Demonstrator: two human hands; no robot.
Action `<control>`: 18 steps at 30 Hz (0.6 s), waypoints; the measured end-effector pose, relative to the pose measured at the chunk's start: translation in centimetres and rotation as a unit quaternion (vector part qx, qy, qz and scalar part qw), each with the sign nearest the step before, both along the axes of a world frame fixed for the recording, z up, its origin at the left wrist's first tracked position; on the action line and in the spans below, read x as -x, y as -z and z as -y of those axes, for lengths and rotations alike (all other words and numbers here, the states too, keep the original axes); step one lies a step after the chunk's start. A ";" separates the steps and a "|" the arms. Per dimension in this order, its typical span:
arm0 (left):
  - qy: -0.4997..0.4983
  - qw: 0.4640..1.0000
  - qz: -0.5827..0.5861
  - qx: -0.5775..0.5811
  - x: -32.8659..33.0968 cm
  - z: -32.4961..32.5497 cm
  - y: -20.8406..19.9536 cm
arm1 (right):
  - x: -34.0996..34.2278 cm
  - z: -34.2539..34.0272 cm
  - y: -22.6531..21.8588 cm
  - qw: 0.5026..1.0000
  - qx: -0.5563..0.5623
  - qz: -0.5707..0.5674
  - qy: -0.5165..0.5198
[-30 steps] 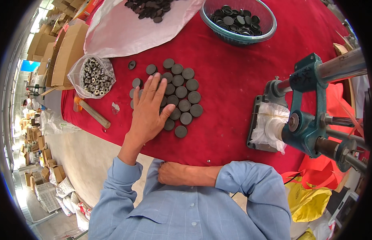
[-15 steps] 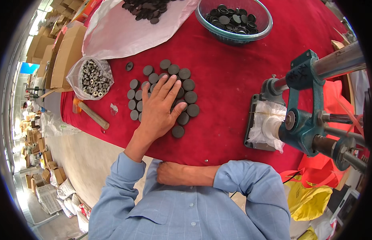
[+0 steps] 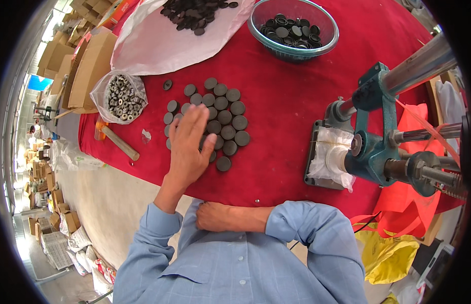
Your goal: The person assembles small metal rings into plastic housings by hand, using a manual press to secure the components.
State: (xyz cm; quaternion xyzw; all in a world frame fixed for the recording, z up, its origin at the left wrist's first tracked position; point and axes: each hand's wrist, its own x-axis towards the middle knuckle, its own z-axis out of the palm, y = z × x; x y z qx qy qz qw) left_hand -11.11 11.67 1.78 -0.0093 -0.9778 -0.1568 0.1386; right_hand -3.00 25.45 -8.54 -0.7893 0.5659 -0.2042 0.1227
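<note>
My left hand (image 3: 189, 147), palm down with its fingers stretched out, is over the left part of a group of black round discs (image 3: 224, 117). The discs lie flat and close together on the red cloth (image 3: 281, 121). Some are hidden under the hand, and whether it touches them I cannot tell. Across my lap, beyond the cloth's near edge, my right hand (image 3: 210, 216) rests with its fingers curled in; what may be inside them is hidden. One odd disc (image 3: 167, 84) sits apart, at the group's far left.
A clear bag of metal rings (image 3: 125, 97) and a hammer (image 3: 119, 142) lie left. Farther back are a white sheet (image 3: 159, 55) bearing a dark pile of discs (image 3: 195, 15) and a bowl (image 3: 296, 52) of black caps. A green metal press (image 3: 372, 147) stands right.
My left hand has slid left and slightly toward me, uncovering discs in the middle of the group. My right hand stays in my lap. The whole view has shifted a little.
</note>
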 end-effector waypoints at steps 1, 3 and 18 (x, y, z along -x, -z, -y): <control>0.003 1.000 0.025 -0.008 -0.6 -0.2 0.0 | 0.0 -0.2 0.0 1.000 0.000 0.001 -0.003; 0.019 0.999 0.030 -0.004 -0.7 -1.5 0.6 | 0.2 -0.4 0.1 1.000 0.022 0.016 0.014; -0.012 0.996 -0.010 0.083 1.1 -3.9 1.9 | -0.2 -0.7 0.3 0.998 0.056 0.022 0.020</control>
